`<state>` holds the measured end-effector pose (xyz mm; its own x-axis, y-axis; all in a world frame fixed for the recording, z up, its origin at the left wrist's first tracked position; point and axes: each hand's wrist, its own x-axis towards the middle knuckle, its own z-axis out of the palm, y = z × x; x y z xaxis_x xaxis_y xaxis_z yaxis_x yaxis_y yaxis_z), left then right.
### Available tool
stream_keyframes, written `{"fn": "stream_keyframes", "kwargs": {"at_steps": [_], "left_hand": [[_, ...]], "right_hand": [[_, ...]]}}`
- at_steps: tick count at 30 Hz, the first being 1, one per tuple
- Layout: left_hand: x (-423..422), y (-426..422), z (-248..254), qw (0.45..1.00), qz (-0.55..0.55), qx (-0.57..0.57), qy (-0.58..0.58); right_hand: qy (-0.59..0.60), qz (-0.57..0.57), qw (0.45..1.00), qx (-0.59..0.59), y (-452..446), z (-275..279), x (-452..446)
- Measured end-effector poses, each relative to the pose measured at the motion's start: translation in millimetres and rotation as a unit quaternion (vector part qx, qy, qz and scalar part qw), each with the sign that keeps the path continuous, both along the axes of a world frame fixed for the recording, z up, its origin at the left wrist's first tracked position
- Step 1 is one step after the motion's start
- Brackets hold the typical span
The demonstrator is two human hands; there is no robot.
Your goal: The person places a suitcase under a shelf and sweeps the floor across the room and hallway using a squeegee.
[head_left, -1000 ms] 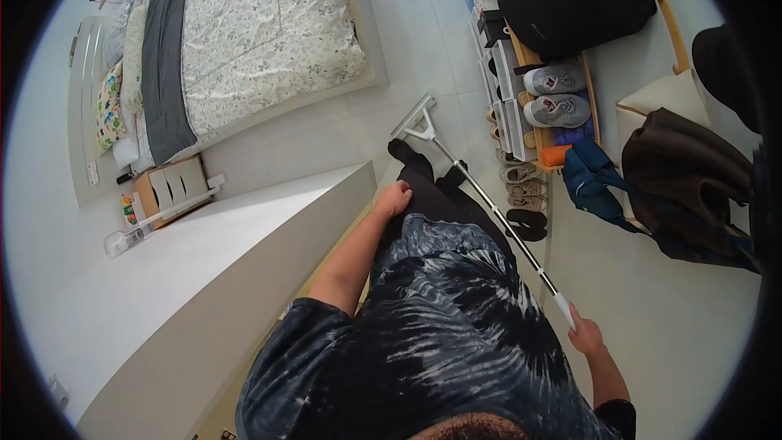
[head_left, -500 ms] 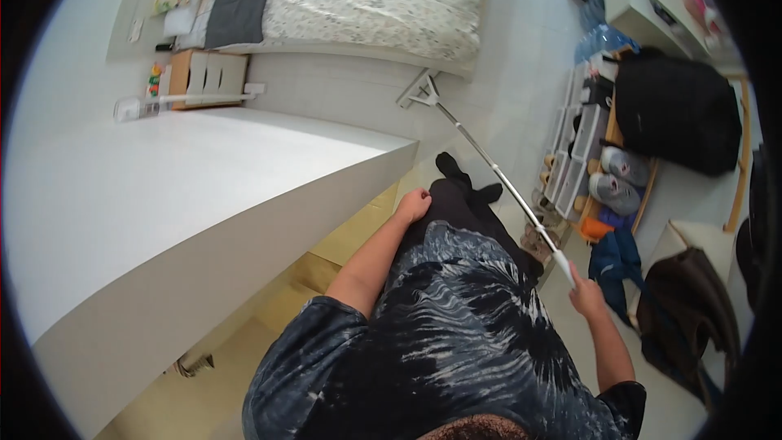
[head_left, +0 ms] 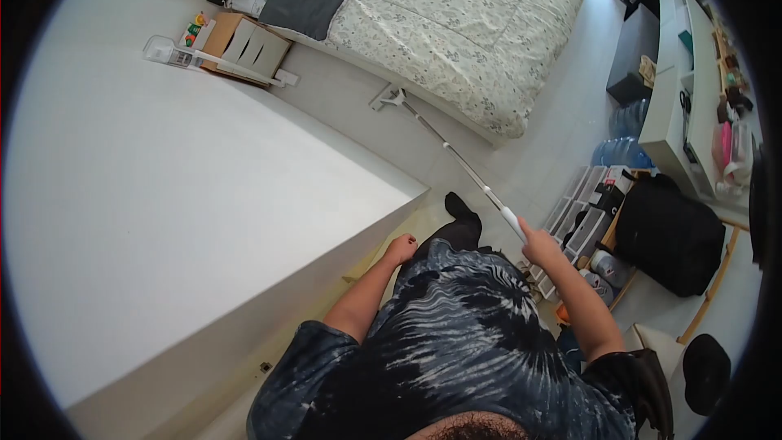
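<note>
Moved nearer the drawers [head_left: 248,47], the mop [head_left: 467,167] extends beyond the right hand [head_left: 538,244].

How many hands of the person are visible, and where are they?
2: the right hand grips the mop-like tool by its white handle; the left hand is beside the leg.

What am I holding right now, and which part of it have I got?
Your right hand holds the long-handled mop by the white grip at its near end; nothing shows in your left hand.
</note>
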<state>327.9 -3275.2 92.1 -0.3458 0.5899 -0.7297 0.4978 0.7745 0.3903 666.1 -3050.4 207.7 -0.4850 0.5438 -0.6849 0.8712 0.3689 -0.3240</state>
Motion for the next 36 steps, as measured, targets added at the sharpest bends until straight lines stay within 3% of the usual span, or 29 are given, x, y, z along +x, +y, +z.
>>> {"fn": "stream_keyframes", "kwargs": {"at_steps": [5, 8, 10, 11, 13, 16, 18, 20, 24, 32, 34, 36], "left_hand": [[27.3, -14.0, -5.2, 0.988, 0.113, 0.096, -0.039], [39.2, -38.5, 0.4, 0.960, 0.218, 0.155, -0.083], [37.0, -59.2, -3.2, 0.915, 0.354, 0.115, -0.155], [41.8, -73.9, -4.3, 0.911, 0.363, 0.119, -0.153], [54.4, -95.8, -2.8, 0.938, 0.315, 0.139, 0.041], [33.7, -74.4, 29.0, 0.921, 0.352, 0.159, 0.060], [15.7, -56.9, 46.4, 0.903, 0.382, 0.179, 0.085], [-1.5, -31.5, 71.5, 0.876, 0.425, 0.196, 0.112], [-39.1, -0.2, 93.0, 0.839, 0.477, 0.212, 0.155], [-5.9, 26.6, 116.3, 0.744, 0.582, 0.216, 0.249], [3.7, 32.8, 128.8, 0.723, 0.597, 0.216, 0.275], [8.5, 42.6, 139.8, 0.704, 0.604, 0.222, 0.300]], "right_hand": [[0.011, 0.041, 0.999, 0.003, 10.6, 37.8, 76.2], [0.068, 0.021, 0.997, -0.015, 42.8, 15.9, 78.1], [0.094, 0.049, 0.994, 0.002, 73.1, 4.2, 53.0], [0.122, 0.055, 0.991, 0.016, 87.1, -5.5, 35.4], [0.142, 0.063, 0.988, 0.012, 121.6, -18.6, -21.6], [0.146, 0.023, 0.986, -0.075, 154.2, 12.6, -154.7], [0.199, 0.045, 0.976, -0.076, 168.8, -21.9, -237.6], [0.226, 0.016, 0.966, -0.126, 174.9, -16.9, -346.1], [0.191, 0.054, 0.973, -0.117, 204.3, -21.6, -492.8], [0.156, 0.138, 0.977, -0.043, 241.5, -22.0, -671.6], [0.144, 0.067, 0.983, -0.097, 239.3, -14.6, -691.7], [0.137, 0.072, 0.984, -0.091, 239.1, -18.0, -692.7]]}}
